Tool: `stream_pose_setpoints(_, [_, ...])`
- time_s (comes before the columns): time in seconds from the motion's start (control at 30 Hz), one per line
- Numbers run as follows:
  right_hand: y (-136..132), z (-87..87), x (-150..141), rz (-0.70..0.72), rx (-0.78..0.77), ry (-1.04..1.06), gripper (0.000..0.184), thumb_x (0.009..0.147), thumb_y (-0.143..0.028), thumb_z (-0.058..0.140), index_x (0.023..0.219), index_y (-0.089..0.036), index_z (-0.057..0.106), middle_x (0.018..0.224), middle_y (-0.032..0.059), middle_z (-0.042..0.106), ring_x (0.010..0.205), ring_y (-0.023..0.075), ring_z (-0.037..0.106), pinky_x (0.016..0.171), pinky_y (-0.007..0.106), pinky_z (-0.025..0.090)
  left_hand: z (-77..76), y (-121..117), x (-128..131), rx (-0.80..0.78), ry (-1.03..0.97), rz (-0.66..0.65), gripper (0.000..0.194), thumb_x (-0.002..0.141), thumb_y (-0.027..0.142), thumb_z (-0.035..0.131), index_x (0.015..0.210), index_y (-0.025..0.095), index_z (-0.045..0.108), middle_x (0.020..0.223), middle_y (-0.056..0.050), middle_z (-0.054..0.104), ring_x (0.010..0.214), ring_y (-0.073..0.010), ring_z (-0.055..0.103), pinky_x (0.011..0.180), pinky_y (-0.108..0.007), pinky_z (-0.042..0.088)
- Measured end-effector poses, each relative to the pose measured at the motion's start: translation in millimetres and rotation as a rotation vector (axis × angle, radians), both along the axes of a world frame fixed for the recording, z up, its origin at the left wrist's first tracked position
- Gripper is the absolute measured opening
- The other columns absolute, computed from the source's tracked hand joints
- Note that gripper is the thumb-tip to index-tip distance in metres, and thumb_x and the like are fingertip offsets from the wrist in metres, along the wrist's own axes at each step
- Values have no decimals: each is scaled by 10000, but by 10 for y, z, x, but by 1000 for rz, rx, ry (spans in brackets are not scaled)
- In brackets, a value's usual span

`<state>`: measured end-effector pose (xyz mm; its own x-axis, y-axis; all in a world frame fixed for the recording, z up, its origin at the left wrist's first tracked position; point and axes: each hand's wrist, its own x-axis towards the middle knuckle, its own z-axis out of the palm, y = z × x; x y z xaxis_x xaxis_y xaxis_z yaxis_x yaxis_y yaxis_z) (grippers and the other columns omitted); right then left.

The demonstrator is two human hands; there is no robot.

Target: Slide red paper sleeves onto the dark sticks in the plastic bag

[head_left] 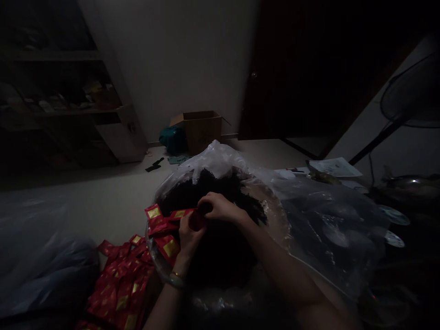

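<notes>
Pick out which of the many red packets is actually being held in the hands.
The red packet pinched between the left hand and right hand, over the dark loose material. The other packets lie untouched in a pile at lower left.

The pale floor (113, 201) carries everything in this dim room. A large clear plastic bag (309, 215) of dark loose material rests on it, with a heap of red sachets (120, 284) just beside it on the left. Further back stand an open cardboard box (202, 128), a teal bag (173, 140) touching it, and a wooden shelf unit (120, 133). Papers (335, 167) lie to the right.
</notes>
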<state>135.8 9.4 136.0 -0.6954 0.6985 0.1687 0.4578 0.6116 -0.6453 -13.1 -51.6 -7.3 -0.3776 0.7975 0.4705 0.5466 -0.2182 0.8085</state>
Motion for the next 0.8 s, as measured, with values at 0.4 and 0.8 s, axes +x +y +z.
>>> stream_pose_setpoints(0.4, [-36, 18, -47, -119, 45, 71, 336, 715, -61, 636, 1029, -181, 641, 946, 37, 655, 877, 173, 613, 796, 290, 474, 102, 186, 75, 48, 46, -6, 514, 626, 315, 740, 1097, 182, 585, 993, -88, 639, 920, -257, 607, 823, -413, 497])
stream_pose_setpoints(0.8, [-84, -122, 6, -97, 108, -50, 487, 774, -224, 652, 1247, -219, 539, 1058, 95, 619, 1003, 238, 553, 896, 389, 400, 19, 275, 158, 62, -19, 49, 516, 634, 344, 727, 1099, 173, 584, 1001, -101, 637, 935, -266, 606, 825, -423, 497])
